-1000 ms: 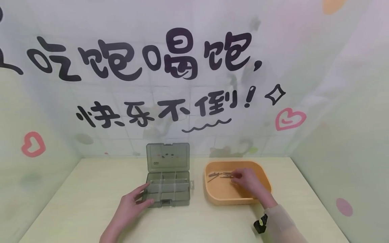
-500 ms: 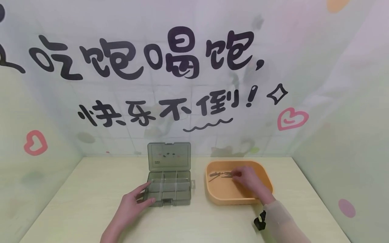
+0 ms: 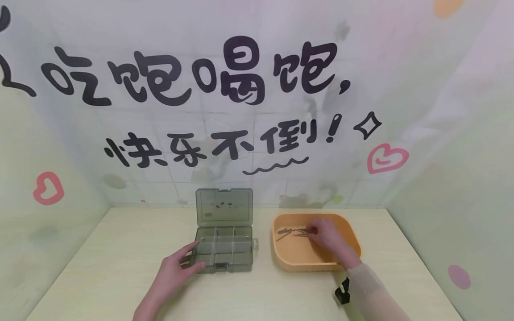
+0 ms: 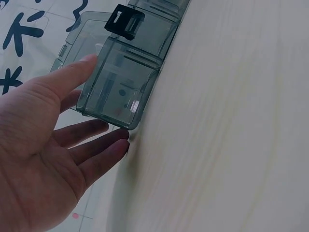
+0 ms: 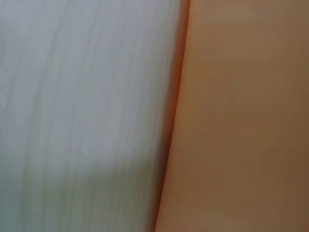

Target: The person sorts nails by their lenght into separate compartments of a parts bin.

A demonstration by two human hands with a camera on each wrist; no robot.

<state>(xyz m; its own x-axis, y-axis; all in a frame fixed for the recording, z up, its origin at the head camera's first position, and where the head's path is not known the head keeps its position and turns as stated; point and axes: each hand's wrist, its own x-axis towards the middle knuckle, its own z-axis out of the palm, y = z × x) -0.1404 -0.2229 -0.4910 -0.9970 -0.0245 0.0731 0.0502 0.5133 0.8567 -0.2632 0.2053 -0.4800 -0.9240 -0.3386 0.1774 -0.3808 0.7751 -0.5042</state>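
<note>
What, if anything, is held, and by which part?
Left hand: no clear grip, touching the left end of the translucent grey rectangular plastic box. Right hand: at slim grey rods in the orange rounded tray; grip hidden.

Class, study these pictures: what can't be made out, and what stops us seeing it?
Head view: whether the right hand holds one of the thin grey pieces; the hand itself blocks the view.
Head view: what those pieces are; too small.
Head view: the lettering on the lid; too small.
Left wrist view: the far end of the box; top edge cuts it off.
Right wrist view: the right hand; out of frame.
</note>
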